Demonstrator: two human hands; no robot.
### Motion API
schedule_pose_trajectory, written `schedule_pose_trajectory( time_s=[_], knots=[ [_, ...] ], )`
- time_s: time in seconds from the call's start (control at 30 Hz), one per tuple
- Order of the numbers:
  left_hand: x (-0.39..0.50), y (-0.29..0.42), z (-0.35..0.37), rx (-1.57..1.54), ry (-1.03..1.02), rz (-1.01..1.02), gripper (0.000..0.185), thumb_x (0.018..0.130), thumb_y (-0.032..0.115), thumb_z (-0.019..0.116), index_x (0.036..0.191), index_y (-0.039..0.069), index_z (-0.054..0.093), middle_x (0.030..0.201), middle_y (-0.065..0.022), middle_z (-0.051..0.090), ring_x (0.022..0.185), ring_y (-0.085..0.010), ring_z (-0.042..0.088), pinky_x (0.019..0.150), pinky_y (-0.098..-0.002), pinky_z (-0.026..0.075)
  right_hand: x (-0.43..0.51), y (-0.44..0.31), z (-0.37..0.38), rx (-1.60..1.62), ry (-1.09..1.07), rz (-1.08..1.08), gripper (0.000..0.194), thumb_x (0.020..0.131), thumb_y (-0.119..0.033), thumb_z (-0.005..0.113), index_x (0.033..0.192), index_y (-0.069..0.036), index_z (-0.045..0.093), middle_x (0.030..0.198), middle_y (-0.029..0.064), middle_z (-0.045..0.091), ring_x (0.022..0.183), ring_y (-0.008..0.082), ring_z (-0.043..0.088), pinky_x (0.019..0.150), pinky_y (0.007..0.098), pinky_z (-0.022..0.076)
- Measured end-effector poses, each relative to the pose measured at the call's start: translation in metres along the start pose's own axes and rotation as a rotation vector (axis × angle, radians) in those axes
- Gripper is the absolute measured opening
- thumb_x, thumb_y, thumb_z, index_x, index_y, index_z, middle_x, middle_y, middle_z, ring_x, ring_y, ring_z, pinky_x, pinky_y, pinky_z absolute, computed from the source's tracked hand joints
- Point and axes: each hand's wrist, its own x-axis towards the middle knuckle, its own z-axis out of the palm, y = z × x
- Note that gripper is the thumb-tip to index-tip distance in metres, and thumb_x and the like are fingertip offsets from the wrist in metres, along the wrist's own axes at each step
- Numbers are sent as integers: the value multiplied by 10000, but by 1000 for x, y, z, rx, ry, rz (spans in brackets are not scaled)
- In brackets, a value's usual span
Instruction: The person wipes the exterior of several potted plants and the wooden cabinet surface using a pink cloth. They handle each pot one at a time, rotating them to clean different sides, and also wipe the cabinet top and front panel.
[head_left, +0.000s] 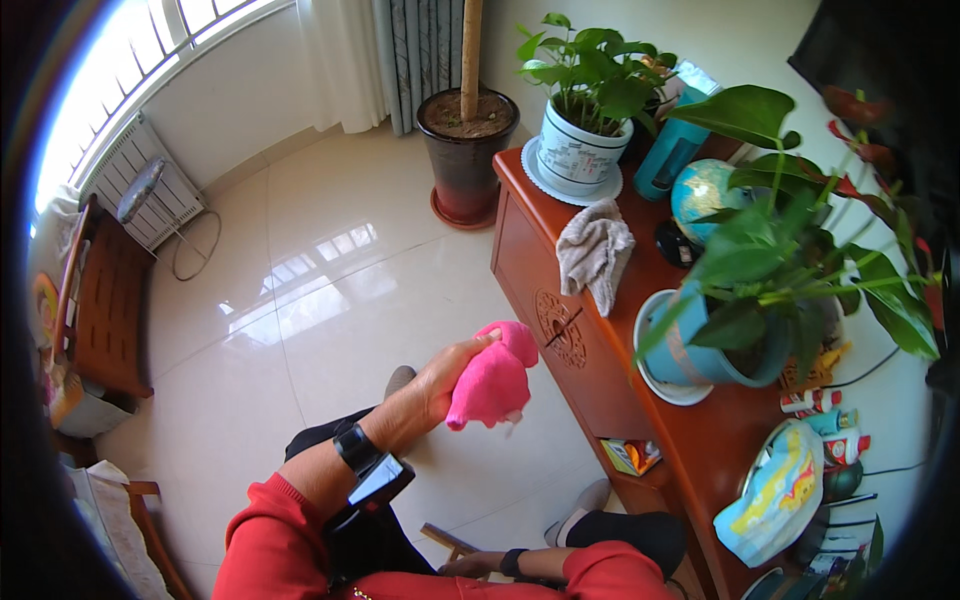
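My left hand is held out over the floor, closed around a bunched bright pink cloth. A pale wisp hangs from the cloth's lower edge. Low in the picture, my right hand is beside a piece of wooden furniture, perhaps a small stool; its fingers are mostly hidden, so its grip is unclear. To the right of the pink cloth, a crumpled grey-beige cloth drapes over the front edge of a reddish-brown wooden cabinet.
On the cabinet stand a white pot with a leafy plant, a globe, a blue pot with a large plant, and a patterned plastic package. A tall dark planter stands behind. A round-seated stool is by the radiator.
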Motion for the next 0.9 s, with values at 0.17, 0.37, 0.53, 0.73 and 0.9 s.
schedule_pose_trajectory(
  time_s=[0.17, 0.37, 0.53, 0.73, 0.9],
  knots=[
    [8, 22, 9, -91, 181, -15, 443, 1001, 363, 488, 1259, 9, 417, 990, -161, 625, 739, -279, 670, 558, -450, 584, -7, -26, -21, -3, -59, -6, 471, 880, -220, 581, 1315, -41, 564, 1210, 145, 623, 1103, 245, 563, 895, 390, 502],
    [12, 34, 20, -1, 34, -64, 397, 1005, 333, 507, 1270, 48, 430, 1067, -164, 611, 903, -294, 650, 667, -498, 587, -24, -51, -47, -77, -104, 35, 466, 894, -204, 571, 1327, -32, 552, 1230, 142, 620, 1082, 240, 581, 894, 382, 504],
    [30, 44, 20, 182, 47, -108, 440, 975, 347, 562, 1263, 46, 420, 904, -188, 641, 646, -319, 669, 413, -462, 552, -40, -70, -61, -147, -77, 14, 461, 907, -191, 563, 1337, -25, 542, 1247, 140, 618, 1064, 235, 597, 893, 376, 505],
    [51, 53, 18, 307, 10, -101, 429, 983, 327, 551, 1307, 83, 409, 904, -181, 628, 687, -320, 663, 455, -482, 561, -53, -93, -53, -218, 88, -57, 456, 922, -175, 553, 1349, -16, 531, 1268, 137, 616, 1042, 230, 615, 891, 368, 507],
    [53, 47, 19, 372, -152, -82, 412, 975, 318, 566, 1280, 69, 443, 951, -140, 636, 729, -250, 674, 512, -434, 581, -74, -97, -47, -278, 339, -151, 451, 934, -162, 545, 1358, -9, 521, 1285, 135, 614, 1024, 225, 630, 890, 361, 508]
  ],
)
